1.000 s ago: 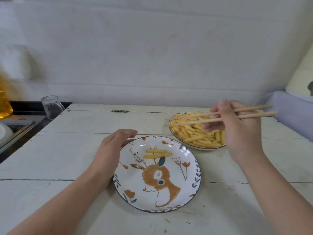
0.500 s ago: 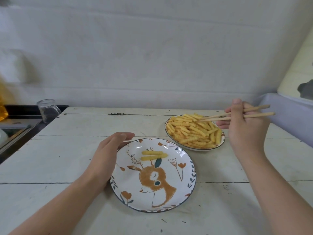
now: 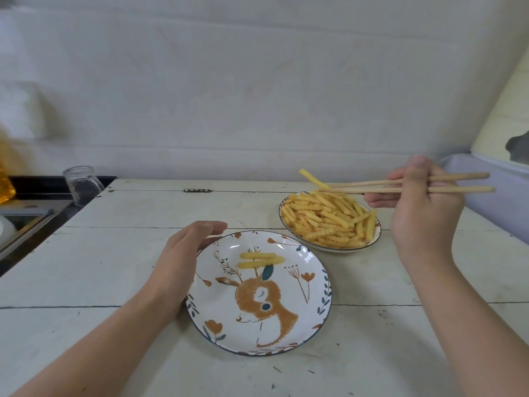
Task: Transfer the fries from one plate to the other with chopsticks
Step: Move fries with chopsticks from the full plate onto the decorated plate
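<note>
White planks formed the tabletop [image 3: 114, 282], where the deer-painted plate [image 3: 315, 319] already carried two fries [image 3: 261, 259] and the left hand [image 3: 177, 265] rested with relaxed, nearly straight fingers against its rim, while the heaped fries plate [image 3: 375, 239] stood just behind it to the right. The right hand [image 3: 423, 207] had its fingers curled round the chopsticks [image 3: 400, 186], whose tips pinched one tilted fry [image 3: 313, 178] near its lower end, so it could easily pivot and drop onto the tabletop during the carry. Half a second earlier the tips were down in the heap and no fry was lifted.
</note>
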Motion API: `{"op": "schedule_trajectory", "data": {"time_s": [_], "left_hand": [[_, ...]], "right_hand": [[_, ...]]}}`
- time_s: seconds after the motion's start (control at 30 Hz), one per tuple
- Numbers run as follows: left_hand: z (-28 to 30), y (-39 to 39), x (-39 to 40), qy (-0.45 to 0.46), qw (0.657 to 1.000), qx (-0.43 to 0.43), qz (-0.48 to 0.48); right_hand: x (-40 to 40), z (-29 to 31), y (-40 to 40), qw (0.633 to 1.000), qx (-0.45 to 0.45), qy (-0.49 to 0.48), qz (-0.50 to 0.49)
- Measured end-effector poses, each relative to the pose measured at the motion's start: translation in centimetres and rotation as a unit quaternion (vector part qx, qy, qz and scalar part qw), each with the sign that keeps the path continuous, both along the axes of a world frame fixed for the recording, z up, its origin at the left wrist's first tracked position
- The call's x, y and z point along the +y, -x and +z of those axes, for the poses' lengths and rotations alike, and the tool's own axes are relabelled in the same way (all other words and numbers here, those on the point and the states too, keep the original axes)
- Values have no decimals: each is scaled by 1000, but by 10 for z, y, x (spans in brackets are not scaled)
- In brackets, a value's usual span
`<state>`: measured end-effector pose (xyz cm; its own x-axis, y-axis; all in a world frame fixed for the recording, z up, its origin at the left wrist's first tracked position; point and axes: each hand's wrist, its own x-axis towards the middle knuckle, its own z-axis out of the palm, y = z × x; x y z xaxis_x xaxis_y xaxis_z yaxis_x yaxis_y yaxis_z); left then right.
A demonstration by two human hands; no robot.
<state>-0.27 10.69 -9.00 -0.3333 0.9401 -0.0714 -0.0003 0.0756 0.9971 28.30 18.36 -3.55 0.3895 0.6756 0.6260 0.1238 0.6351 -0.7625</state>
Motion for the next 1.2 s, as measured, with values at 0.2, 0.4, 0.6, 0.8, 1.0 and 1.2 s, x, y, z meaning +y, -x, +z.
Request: {"op": "schedule_trajectory", "data": {"time_s": [0.2,0.4,0.6,0.8,1.0,1.2], "left_hand": [[0,2,2,1,1000,-22,1],[-2,3,2,0,999,-36,2],[-1,2,1,-2,999,-41,5],[-2,3,1,-1,999,-34,0],[-2,2,0,-2,1000,-28,-1],[-1,1,-1,-10,1000,-15,-11]], "right_hand": [[-11,4,18,977,18,73,198],[-15,1,24,958,0,118,263],[-14,-4,26,944,-53,155,287],[-15,1,22,954,-34,126,270],[-14,-11,30,945,-76,152,279],[-3,-5,15,974,15,112,197]]}}
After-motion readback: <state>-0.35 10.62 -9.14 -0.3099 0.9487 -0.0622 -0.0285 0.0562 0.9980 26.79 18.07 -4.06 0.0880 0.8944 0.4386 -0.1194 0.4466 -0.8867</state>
